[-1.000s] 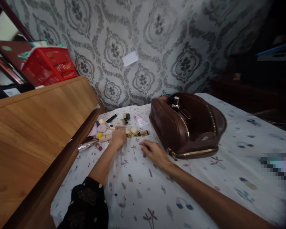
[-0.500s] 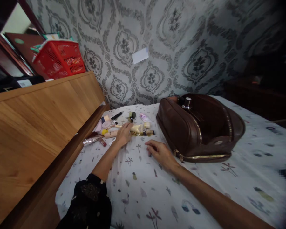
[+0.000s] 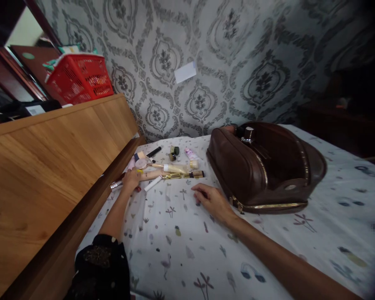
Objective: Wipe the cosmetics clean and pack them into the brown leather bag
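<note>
Brown and leathery, the bag (image 3: 234, 166) gapes open on the right side of the printed sheet (image 3: 187, 241), a silver cap (image 3: 249, 132) poking up at its mouth, and just off its front left corner lies the right hand (image 3: 211, 201). That one's loose and holding nothing, fingers lightly curled over the cloth.

Across to the left, well apart from its partner, we find the left hand (image 3: 130, 180), right in among the cosmetics! Its fingers point down at the left end of the spread, next to the beige tube (image 3: 150, 174); whether they're pinching anything, I can't tell from here. A silvery item (image 3: 115, 186) shows on the wrist's outer side, a red piece (image 3: 138, 189) peeks out on the inner side, and a touch of yellow (image 3: 140, 171) sits by the knuckles.

Now the row between the hands: white stick (image 3: 153, 183) lying at a slant, gold-and-black tube (image 3: 183, 175) stretching rightward, cream tube (image 3: 175, 168) just behind it. Further back, beyond both hands, come the round compact (image 3: 141, 163), the black pen (image 3: 154, 151), two small dark jars (image 3: 174, 150) and the pink tube (image 3: 191, 154), this last one near the bag's left side.
</note>
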A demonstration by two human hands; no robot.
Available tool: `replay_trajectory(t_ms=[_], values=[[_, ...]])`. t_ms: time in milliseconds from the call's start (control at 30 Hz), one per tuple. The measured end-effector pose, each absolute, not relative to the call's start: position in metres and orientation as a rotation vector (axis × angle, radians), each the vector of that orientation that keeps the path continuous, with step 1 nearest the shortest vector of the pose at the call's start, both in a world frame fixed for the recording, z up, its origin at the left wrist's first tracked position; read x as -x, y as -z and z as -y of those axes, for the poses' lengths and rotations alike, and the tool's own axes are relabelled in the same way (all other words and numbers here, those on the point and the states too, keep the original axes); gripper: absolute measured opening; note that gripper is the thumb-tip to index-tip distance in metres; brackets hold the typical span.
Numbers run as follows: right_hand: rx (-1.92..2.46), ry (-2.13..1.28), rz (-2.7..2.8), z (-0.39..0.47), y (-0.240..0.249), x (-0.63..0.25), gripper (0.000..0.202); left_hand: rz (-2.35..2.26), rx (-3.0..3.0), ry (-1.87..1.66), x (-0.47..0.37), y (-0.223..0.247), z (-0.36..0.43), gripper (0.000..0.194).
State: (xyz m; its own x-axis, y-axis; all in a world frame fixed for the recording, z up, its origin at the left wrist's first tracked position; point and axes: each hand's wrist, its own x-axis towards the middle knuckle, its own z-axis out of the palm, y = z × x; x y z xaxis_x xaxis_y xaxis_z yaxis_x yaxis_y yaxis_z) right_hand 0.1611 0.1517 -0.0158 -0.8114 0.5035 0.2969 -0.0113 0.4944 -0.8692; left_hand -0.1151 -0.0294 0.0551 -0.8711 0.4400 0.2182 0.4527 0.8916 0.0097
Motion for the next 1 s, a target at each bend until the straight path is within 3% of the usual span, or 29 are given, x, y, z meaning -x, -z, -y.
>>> replay_trajectory(t_ms=[133, 333, 767, 1000], values=[[0.397, -1.288, 2.217, -0.152, 0.018, -0.160, 0.026, 2.983, 0.601, 0.069, 0.133, -0.056, 0.031, 0.042], [0.402, -1.279, 2.230, -0.152, 0.016, -0.161, 0.026, 3.082, 0.520, 0.015, 0.141, -0.067, 0.020, 0.037], [0.400, -1.246, 2.246, -0.149, 0.010, -0.163, 0.023, 2.620, 0.766, 0.061, 0.073, -0.065, 0.017, 0.042], [0.448, -1.208, 2.283, -0.142, 0.007, -0.165, 0.027, 2.446, 1.178, 0.464, 0.034, -0.043, 0.007, 0.040]])
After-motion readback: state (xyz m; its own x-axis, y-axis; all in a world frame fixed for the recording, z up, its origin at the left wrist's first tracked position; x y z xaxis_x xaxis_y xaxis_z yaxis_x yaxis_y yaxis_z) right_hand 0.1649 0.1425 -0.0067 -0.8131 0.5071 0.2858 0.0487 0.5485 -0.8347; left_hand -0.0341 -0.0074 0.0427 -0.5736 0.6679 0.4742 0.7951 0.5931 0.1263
